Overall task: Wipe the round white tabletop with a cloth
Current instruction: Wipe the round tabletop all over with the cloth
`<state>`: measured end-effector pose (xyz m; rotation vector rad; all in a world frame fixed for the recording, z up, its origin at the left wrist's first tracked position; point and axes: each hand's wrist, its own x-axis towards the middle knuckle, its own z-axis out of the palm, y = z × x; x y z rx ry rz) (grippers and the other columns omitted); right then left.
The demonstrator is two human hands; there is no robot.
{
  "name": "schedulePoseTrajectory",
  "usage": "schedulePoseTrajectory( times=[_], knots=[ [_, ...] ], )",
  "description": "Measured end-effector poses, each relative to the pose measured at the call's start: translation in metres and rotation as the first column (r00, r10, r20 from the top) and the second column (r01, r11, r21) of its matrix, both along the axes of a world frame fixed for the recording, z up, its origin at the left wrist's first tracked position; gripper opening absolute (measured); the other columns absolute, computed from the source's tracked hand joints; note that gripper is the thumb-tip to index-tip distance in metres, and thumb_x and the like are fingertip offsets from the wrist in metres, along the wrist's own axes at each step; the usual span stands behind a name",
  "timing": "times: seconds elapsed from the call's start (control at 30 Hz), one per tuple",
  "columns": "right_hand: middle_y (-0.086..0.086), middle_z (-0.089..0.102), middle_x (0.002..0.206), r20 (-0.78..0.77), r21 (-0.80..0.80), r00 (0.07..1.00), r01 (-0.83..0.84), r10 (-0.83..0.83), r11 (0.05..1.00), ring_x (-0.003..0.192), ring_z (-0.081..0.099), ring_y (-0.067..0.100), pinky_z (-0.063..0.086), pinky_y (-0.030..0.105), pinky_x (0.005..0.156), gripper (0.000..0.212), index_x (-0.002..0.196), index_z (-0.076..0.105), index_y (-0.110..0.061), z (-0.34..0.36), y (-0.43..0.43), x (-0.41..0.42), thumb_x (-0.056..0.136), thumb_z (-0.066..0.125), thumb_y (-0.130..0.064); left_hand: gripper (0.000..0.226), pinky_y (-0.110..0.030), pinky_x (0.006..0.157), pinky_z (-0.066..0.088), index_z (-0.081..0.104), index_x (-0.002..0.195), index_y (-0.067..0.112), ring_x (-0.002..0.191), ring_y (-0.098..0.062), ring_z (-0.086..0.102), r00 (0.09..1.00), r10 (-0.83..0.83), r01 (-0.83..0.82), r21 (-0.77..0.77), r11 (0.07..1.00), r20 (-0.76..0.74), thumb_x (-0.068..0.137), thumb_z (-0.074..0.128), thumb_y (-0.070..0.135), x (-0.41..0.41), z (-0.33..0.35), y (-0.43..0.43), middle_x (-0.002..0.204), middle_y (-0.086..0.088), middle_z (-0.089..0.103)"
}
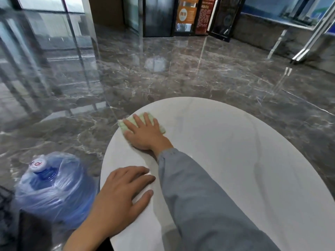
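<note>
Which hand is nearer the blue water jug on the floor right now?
Left. The left hand rests flat at the tabletop edge just beside the water jug. The right hand is farther away, pressing the green cloth near the far edge.

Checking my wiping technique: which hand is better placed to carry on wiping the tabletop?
The right hand: it lies flat on the green cloth at the tabletop's far left edge. The left hand rests bare near the near edge.

The right hand point(145, 134) lies flat, fingers spread toward 11 o'clock, its grey sleeve point(204, 196) reaching from 5 o'clock. The left hand point(121, 192) rests palm down, fingers pointing to 2 o'clock.
</note>
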<state>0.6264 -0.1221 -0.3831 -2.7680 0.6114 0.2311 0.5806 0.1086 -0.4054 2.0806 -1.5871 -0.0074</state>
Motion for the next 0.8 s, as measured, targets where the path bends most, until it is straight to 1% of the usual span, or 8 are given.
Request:
schedulePoseTrajectory(
  times=[0.07, 0.13, 0.27, 0.4, 0.5, 0.63, 0.7, 0.8],
  knots=[
    [-0.009, -0.007, 0.173, 0.009, 0.002, 0.998, -0.061, 0.061, 0.998, 0.157, -0.018, 0.027, -0.012, 0.057, 0.122, 0.059, 0.161, 0.009, -0.048, -0.001, 0.013, 0.004, 0.104, 0.019, -0.062, 0.034, -0.033, 0.107, 0.036, 0.071, 0.124, 0.039, 0.125, -0.012, 0.059, 1.0, 0.0, 0.0, 0.009, 1.0, 0.001, 0.097, 0.057, 0.052, 0.001, -0.001, 0.0, 0.134, 0.017, 0.062],
    [-0.009, -0.003, 0.173, 0.041, -0.006, 0.999, -0.025, 0.025, 1.0, 0.158, -0.013, 0.026, -0.007, 0.055, 0.124, 0.06, 0.162, 0.012, -0.048, 0.001, 0.004, -0.008, 0.104, 0.022, -0.064, 0.034, -0.032, 0.108, 0.036, 0.07, 0.125, 0.041, 0.126, -0.011, 0.057, 1.0, 0.001, -0.001, 0.017, 1.0, -0.013, 0.097, 0.056, 0.053, 0.001, -0.001, 0.0, 0.136, 0.019, 0.061],
    [-0.009, -0.001, 0.173, 0.071, 0.003, 0.965, 0.251, -0.25, 0.968, 0.159, -0.008, 0.026, -0.004, 0.052, 0.124, 0.061, 0.162, 0.013, -0.047, 0.005, -0.063, -0.071, 0.104, 0.023, -0.063, 0.033, -0.032, 0.109, 0.037, 0.07, 0.125, 0.042, 0.127, -0.008, 0.057, 0.999, 0.002, -0.002, -0.014, 1.0, -0.033, 0.096, 0.058, 0.051, -0.001, 0.0, 0.001, 0.136, 0.022, 0.06],
    [-0.009, 0.001, 0.173, 0.035, -0.03, 0.83, 0.558, -0.557, 0.829, 0.159, -0.004, 0.03, 0.002, 0.054, 0.124, 0.062, 0.162, 0.013, -0.046, 0.008, -0.15, -0.179, 0.104, 0.022, -0.064, 0.032, -0.034, 0.106, 0.037, 0.072, 0.12, 0.041, 0.123, -0.007, 0.057, 0.999, 0.012, -0.013, -0.054, 0.998, -0.034, 0.093, 0.058, 0.05, -0.002, -0.001, -0.002, 0.131, 0.021, 0.062],
    [-0.009, 0.003, 0.173, 0.024, -0.053, 0.697, 0.717, -0.716, 0.696, 0.159, -0.001, 0.031, 0.004, 0.056, 0.124, 0.063, 0.161, 0.014, -0.047, 0.011, -0.194, -0.26, 0.101, 0.022, -0.066, 0.03, -0.04, 0.1, 0.038, 0.067, 0.118, 0.043, 0.123, -0.01, 0.055, 0.999, -0.037, 0.037, 0.01, 0.999, 0.016, 0.094, 0.053, 0.051, 0.004, 0.001, -0.014, 0.129, 0.019, 0.059],
    [-0.008, 0.005, 0.173, -0.006, -0.058, 0.584, 0.81, -0.811, 0.584, 0.158, -0.001, 0.032, 0.003, 0.056, 0.124, 0.065, 0.161, 0.014, -0.046, 0.009, -0.227, -0.328, 0.099, 0.02, -0.066, 0.04, -0.042, 0.1, 0.038, 0.065, 0.125, 0.046, 0.129, -0.012, 0.055, 0.993, -0.097, 0.087, 0.146, 0.986, 0.066, 0.094, 0.046, 0.062, 0.025, 0.012, -0.038, 0.134, 0.02, 0.058],
    [-0.005, 0.008, 0.172, -0.011, -0.094, 0.563, 0.822, -0.826, 0.561, 0.158, 0.002, 0.034, 0.003, 0.056, 0.124, 0.066, 0.161, 0.014, -0.044, 0.007, -0.239, -0.342, 0.099, 0.019, -0.065, 0.042, -0.04, 0.102, 0.035, 0.063, 0.127, 0.049, 0.13, -0.008, 0.052, 0.996, -0.078, 0.072, 0.141, 0.987, 0.04, 0.094, 0.045, 0.066, 0.03, 0.012, -0.04, 0.134, 0.026, 0.056],
    [-0.005, 0.004, 0.173, -0.041, -0.09, 0.516, 0.851, -0.855, 0.518, 0.158, -0.001, 0.033, -0.001, 0.055, 0.125, 0.067, 0.162, 0.01, -0.045, 0.007, -0.252, -0.342, 0.098, 0.018, -0.066, 0.038, -0.038, 0.103, 0.031, 0.061, 0.128, 0.051, 0.129, -0.005, 0.051, 0.998, -0.059, 0.056, 0.107, 0.993, 0.032, 0.095, 0.049, 0.065, 0.027, 0.005, -0.036, 0.134, 0.028, 0.054]
  ],
)
